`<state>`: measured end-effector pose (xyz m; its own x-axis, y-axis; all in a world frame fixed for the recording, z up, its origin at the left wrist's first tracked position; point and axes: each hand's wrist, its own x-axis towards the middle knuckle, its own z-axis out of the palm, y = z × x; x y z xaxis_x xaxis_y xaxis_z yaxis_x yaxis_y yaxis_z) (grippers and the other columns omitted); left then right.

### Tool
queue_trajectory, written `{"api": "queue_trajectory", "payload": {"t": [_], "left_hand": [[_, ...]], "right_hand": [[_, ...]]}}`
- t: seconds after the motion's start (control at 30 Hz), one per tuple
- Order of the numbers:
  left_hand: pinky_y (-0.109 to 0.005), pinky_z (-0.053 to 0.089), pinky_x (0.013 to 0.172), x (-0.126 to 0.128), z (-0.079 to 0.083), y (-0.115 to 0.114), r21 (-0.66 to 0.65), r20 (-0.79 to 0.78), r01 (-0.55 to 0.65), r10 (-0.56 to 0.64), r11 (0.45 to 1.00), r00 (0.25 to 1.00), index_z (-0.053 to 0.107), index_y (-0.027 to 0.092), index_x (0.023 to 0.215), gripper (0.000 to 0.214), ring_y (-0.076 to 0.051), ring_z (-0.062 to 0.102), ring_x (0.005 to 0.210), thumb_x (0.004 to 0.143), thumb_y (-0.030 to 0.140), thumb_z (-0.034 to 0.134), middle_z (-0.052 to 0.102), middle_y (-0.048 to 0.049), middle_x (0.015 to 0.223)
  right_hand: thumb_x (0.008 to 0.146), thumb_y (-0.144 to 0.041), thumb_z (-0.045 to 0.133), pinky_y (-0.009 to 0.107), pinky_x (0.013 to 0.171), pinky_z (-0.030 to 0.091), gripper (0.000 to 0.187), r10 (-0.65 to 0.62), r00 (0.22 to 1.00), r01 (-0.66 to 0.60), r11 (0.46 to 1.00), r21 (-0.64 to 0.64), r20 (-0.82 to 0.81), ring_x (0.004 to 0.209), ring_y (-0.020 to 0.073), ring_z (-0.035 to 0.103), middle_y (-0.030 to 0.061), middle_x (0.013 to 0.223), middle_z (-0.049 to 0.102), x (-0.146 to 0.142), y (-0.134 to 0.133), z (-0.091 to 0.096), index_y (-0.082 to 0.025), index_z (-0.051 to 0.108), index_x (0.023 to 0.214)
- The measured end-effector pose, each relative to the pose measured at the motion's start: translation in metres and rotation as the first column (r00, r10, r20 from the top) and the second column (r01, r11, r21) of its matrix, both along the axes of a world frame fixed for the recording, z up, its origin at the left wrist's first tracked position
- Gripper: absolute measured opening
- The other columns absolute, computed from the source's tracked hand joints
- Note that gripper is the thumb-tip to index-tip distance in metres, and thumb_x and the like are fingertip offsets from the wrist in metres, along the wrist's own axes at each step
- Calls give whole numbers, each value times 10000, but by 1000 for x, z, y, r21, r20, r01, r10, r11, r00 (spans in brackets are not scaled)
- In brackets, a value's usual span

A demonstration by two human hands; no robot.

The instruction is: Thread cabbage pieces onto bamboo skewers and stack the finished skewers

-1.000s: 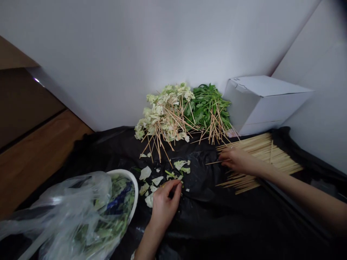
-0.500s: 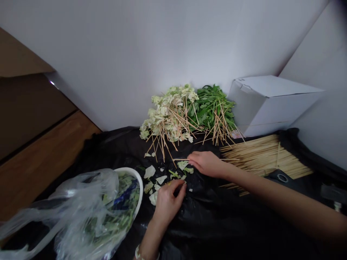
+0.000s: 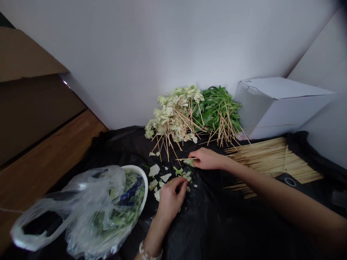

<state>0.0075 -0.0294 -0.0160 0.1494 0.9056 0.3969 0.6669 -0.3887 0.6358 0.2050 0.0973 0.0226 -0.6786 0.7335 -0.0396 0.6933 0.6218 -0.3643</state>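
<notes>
My right hand (image 3: 205,158) is closed round a thin wooden skewer (image 3: 181,159), whose end sticks out to the left. Just under its fingers lies a pale green cabbage piece (image 3: 189,162). Lower and to the left, my left hand (image 3: 171,196) has thumb and forefinger bent together in a pinch beside some torn leaf bits (image 3: 187,176); whatever is between the fingertips is too small to make out. Loose cabbage pieces (image 3: 154,170) are scattered on the black plastic sheet (image 3: 217,213) around both hands.
Behind are skewered cabbage (image 3: 173,108) and skewered green leaves (image 3: 217,104). Bare skewers (image 3: 271,159) and a dark device (image 3: 288,180) lie right, by a white box (image 3: 282,104). At left stands a white-rimmed bowl (image 3: 145,187) of greens under a clear plastic bag (image 3: 89,195).
My view has shifted slightly left, so the scene sits further right. My right hand has tilted the skewer a little while holding it. My left hand stays pinched near the leaf bits.
</notes>
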Motion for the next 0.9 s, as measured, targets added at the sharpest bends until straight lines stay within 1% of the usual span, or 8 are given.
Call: {"api": "queue_trajectory", "payload": {"t": [0.1,0.2,0.33,0.43,0.53,0.63,0.77,0.9], "left_hand": [[-267,562,693,0,1,0,-25,13,4,-4,1000,1000,703,209,861,147,-173,718,742,905,231,564,759,-33,833],[-276,569,689,1,1,0,-64,102,1,5,998,995,702,208,911,108,-176,717,726,881,252,608,756,-36,817],[-274,581,647,2,1,1,-144,373,-66,116,987,921,627,186,1174,394,-172,720,735,799,269,712,752,-60,940],[-286,579,703,0,1,3,-175,407,-30,101,984,908,694,187,1076,298,-184,720,794,795,283,718,757,-68,982],[-274,565,704,-1,1,4,-213,409,-33,120,977,905,735,185,906,152,-176,709,750,817,300,688,764,-44,849],[-260,564,672,-2,0,7,-277,504,-50,189,960,843,705,175,871,162,-169,708,709,788,314,706,757,-37,796],[-259,571,706,-2,0,10,-385,634,-26,285,923,719,691,154,886,238,-170,721,738,749,343,740,759,-49,796],[-229,564,679,-3,2,11,-451,726,31,347,892,593,682,142,943,334,-153,721,723,703,349,789,758,-44,811]], "right_hand": [[836,-237,523,233,599,331,209,-23,999,24,1000,17,-39,642,140,560,21,759,678,7,-3,13,-200,680,968],[830,-242,517,230,577,309,159,-5,997,5,1000,8,-74,575,115,483,-4,659,615,11,-11,24,-185,664,813],[795,-193,522,229,541,274,148,160,973,-175,981,-80,-167,522,90,408,-39,581,541,4,-28,33,-173,641,708],[825,-219,512,229,534,279,190,224,952,-255,956,-141,-207,522,90,426,-36,583,550,-4,-40,34,-167,676,745],[845,-301,550,235,583,327,231,102,970,-128,986,-109,-219,590,113,505,-7,683,631,-4,-47,30,-172,711,949],[828,-365,611,251,641,364,404,-92,971,76,994,-79,-220,677,147,573,10,772,671,5,-51,21,-186,642,1189],[892,-399,548,263,639,366,383,-215,956,217,976,-11,-199,664,158,587,-8,745,656,16,-61,3,-188,584,1210],[981,-269,377,272,673,370,263,-199,957,241,951,197,-211,747,163,619,26,843,682,16,-70,-16,-165,577,1117]]}}
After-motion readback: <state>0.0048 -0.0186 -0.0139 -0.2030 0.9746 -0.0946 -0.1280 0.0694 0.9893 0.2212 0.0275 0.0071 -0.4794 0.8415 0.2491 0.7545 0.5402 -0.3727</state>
